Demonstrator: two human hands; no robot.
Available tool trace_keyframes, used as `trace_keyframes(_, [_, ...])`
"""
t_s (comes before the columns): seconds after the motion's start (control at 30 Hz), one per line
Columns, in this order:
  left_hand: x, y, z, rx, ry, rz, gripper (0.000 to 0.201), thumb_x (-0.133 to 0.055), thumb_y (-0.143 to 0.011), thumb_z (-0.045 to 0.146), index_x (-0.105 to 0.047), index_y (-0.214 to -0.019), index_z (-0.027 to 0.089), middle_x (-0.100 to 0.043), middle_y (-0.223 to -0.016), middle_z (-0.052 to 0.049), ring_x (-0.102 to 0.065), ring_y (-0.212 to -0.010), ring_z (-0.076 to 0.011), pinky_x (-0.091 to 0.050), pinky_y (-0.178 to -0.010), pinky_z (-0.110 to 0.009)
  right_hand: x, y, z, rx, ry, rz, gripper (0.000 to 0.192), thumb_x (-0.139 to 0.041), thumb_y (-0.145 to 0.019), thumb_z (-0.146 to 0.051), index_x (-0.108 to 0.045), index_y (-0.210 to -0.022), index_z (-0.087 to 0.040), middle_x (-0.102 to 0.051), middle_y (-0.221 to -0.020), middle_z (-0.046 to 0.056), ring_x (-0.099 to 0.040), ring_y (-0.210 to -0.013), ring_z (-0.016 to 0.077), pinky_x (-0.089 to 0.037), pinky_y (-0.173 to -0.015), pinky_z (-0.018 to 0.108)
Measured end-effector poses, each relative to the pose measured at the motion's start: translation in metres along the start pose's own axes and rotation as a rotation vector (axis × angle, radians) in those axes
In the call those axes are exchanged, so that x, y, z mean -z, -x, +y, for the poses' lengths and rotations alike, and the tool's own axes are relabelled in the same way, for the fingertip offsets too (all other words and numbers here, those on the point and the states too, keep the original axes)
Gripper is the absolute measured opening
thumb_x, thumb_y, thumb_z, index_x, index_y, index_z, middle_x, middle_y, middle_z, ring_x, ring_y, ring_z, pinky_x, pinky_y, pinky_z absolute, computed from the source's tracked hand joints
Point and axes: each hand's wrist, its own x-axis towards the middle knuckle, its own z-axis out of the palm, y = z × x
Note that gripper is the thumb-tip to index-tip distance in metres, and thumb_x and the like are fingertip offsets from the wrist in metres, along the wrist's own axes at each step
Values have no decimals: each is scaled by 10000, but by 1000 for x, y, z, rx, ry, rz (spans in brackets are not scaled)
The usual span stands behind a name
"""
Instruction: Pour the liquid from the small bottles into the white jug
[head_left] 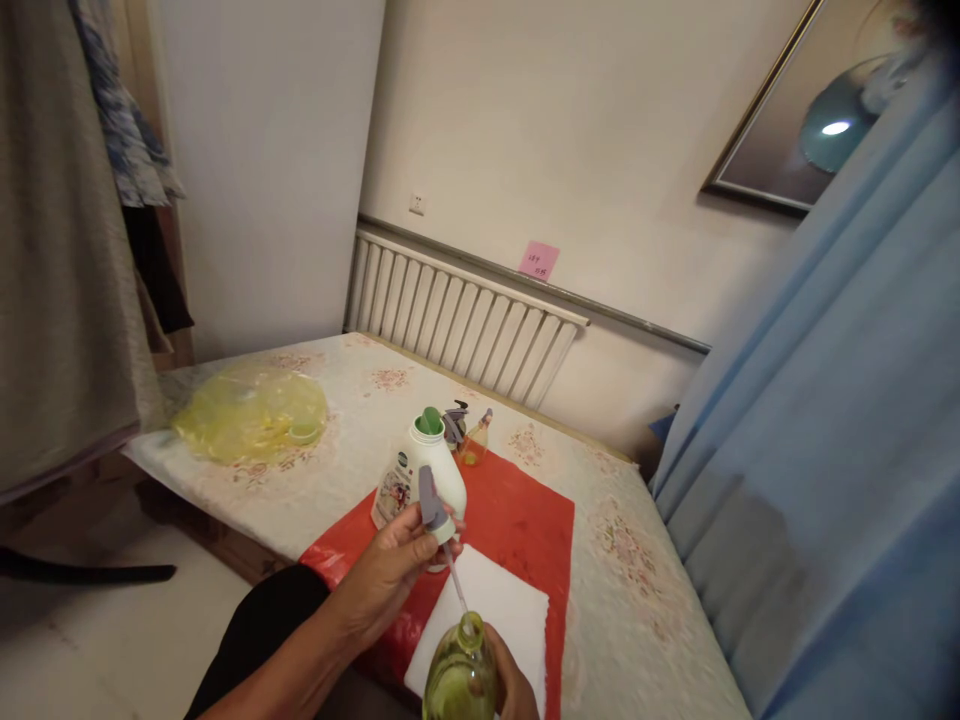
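My left hand (401, 558) is closed around a grey and white spray nozzle (433, 502). A thin clear dip tube (454, 578) hangs from the nozzle, its lower end at the mouth of a green see-through bottle (459, 665). My right hand (511, 678) wraps the bottle from its right side, most of its fingers hidden behind the glass-like wall. Just beyond my left hand stands a white detergent jug (444, 470) with a green spout in its open neck. A white sheet (487, 612) lies beneath the bottle on a red cloth (529, 515).
Behind the jug are a small spray bottle with orange liquid (475, 445) and a dark-topped pump bottle (454, 425). A yellow plastic bag (251, 412) rests on the left of the flowered tablecloth (390, 380). A blue curtain (832, 420) borders the right side.
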Motion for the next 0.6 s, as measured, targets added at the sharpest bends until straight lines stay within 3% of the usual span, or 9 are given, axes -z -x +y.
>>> trace_keyframes(0.13, [2,0,8,-34,24,18,331,-783,-743,318,-675,-1030,194,-711,-982,-38,-629,-809,-143,-459,-791,-284,-3,-2,2,-7,-14,-41,1105,-823,-410,-642,-553,-1336,-103,-637,-1286,160,-529,-1250,422,-431,-1061,435])
trace_keyframes(0.37, [12,-3,22,-80,74,132,361,-785,-749,281,-653,-1068,177,-736,-985,-57,-667,-830,-147,-492,-767,-246,-2,-2,6,-47,-35,-2,1161,-838,-344,-653,-564,-1314,-76,-601,-1326,192,-499,-1277,431,-412,-1072,449])
trace_keyframes(0.6, [52,-5,13,-28,214,208,258,-715,-818,183,-667,-1071,167,-748,-1029,-89,-704,-884,-178,-567,-810,-286,3,-1,-20,-73,-52,-16,994,-873,-385,-518,-618,-1270,-145,-691,-1207,130,-550,-1225,420,-459,-1027,441])
